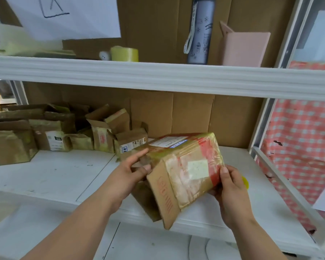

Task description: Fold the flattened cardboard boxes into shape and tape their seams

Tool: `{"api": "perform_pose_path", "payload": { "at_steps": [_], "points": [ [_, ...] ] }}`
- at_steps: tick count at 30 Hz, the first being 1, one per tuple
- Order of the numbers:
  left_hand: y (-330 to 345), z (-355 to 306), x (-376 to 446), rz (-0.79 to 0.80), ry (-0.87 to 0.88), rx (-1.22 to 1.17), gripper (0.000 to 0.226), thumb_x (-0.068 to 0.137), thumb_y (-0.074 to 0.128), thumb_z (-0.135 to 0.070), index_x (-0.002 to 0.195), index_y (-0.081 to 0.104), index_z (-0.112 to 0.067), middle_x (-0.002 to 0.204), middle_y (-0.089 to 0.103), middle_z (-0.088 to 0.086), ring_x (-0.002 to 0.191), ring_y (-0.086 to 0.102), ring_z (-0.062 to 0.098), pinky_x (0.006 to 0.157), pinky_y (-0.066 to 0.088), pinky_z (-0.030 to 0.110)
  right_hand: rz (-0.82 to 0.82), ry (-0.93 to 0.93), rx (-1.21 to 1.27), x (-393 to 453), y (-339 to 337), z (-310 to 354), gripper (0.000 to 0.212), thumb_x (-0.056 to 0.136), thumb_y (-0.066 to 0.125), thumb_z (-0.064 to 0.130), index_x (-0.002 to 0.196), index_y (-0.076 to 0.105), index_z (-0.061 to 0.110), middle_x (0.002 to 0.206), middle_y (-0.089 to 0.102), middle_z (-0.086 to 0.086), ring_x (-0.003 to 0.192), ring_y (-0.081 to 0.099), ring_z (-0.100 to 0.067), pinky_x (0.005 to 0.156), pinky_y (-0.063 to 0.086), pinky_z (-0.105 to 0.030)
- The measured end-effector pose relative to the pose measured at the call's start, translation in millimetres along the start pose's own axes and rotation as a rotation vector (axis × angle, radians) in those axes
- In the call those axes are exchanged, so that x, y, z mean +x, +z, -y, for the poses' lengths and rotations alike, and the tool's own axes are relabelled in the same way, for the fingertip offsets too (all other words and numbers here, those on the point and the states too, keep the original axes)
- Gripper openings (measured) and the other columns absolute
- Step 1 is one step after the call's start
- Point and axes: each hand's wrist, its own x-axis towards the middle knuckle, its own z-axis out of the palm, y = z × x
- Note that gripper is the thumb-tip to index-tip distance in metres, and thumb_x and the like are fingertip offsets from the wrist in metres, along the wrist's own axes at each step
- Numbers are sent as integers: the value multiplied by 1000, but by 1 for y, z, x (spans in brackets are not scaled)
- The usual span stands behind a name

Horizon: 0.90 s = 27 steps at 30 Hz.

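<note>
Two hands round labelled box

Both forearms are bare to the frame edge, with the left hand and right hand ungloved and ringless.

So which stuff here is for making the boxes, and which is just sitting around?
For the job:
- cardboard box, held by the left hand and right hand
- roll of tape on the upper shelf
- pile of boxes at the back left

Just lying about:
- water bottle
- pink folder
- sheet of paper
</note>
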Motion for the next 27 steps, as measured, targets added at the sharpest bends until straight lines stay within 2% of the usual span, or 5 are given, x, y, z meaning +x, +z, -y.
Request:
{"api": "perform_pose_path", "payload": {
  "at_steps": [6,15,20,24,27],
  "points": [
    [-59,-21,-26,-26,145,311,53,95,60,-41,143,41,-50,133,33,-10,113,49,5,98,39,25,117,184,113,-35,49,-5,23,107,41,30,110,55,12,96,68,-12,82,65,-28,76,57,-46],
    [-162,-13,-57,-8,164,567,50,101,40,-47,149,38,-37,149,29,-27,138,26,0,113,22,24,146,489,235,-71,149,-43,28,109,34,30,107,54,10,73,51,-10,60,51,-21,61,57,-34],
    [-204,12,-57,-315,249,579,67,84,42,-77,136,55,-37,141,43,-24,138,32,5,119,24,40,129,655,228,-64,184,-48,27,108,36,26,105,57,10,95,66,-21,66,65,-25,52,57,-32],
    [-227,30,-33,-572,27,478,85,72,50,-85,147,37,-45,160,21,-8,147,15,23,117,23,57,107,699,178,-36,196,-52,29,109,31,27,103,56,13,88,68,-23,65,59,-23,46,56,-27],
    [-229,48,-11,-530,-198,111,96,77,69,-60,155,17,-42,164,10,-7,149,20,26,116,27,53,112,725,93,-11,200,-53,35,109,27,32,105,56,14,80,74,-24,63,62,-19,41,52,-22]
  ]
}}
